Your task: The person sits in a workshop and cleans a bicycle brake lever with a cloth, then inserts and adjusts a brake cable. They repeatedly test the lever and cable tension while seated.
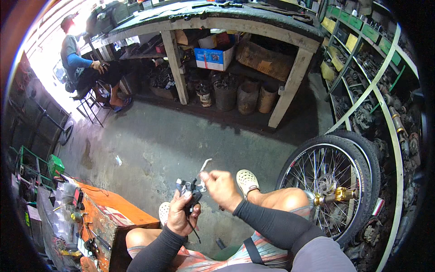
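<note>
My left hand (180,216) is wrapped round a black and silver bicycle brake lever (194,194) with a dark clamp body. A short black cable hangs below that hand. The lever's pale blade sticks up and away, its curved tip (207,162) beyond my fingers. My right hand (221,188) is close beside the blade with its fingers curled in, slightly blurred. Whatever it pinches, if anything, is hidden behind the fingers. Both hands are above my lap, between my knees.
An orange wooden box (111,204) with tools on it stands at the left. Bicycle wheels (326,181) lean by my right knee. Ahead stands a workbench (213,20) with bins underneath. Parts shelves (362,77) line the right. A person (77,59) sits far left.
</note>
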Demonstrator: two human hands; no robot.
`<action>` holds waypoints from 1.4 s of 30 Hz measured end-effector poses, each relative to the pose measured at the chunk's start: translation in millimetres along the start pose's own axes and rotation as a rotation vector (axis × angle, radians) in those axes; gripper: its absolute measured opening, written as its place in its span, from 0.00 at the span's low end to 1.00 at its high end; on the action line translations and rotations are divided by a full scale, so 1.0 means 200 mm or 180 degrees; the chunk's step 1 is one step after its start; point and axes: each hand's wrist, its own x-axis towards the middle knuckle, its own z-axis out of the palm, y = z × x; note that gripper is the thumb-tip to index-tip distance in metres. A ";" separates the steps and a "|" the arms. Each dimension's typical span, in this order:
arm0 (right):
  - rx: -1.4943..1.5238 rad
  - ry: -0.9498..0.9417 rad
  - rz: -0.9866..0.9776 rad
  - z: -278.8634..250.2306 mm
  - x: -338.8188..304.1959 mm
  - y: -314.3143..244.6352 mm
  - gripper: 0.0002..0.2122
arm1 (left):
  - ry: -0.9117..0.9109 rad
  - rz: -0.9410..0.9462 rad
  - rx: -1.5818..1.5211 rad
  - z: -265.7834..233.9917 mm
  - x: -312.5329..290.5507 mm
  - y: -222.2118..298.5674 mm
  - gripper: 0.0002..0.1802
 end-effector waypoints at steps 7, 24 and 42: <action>0.0111 0.0382 -0.0057 -0.05 0.06 0.04 0.21 | -0.0148 0.1044 0.0766 0.26 -0.11 0.03 0.40; -0.0132 0.0060 -0.0241 -0.03 -0.03 -0.09 0.23 | -0.0093 0.0607 0.0702 0.08 -0.03 0.03 0.31; 0.1187 -0.0205 0.0498 -0.15 0.16 0.01 0.15 | -0.0263 -0.0601 0.0858 -0.02 0.03 -0.07 0.41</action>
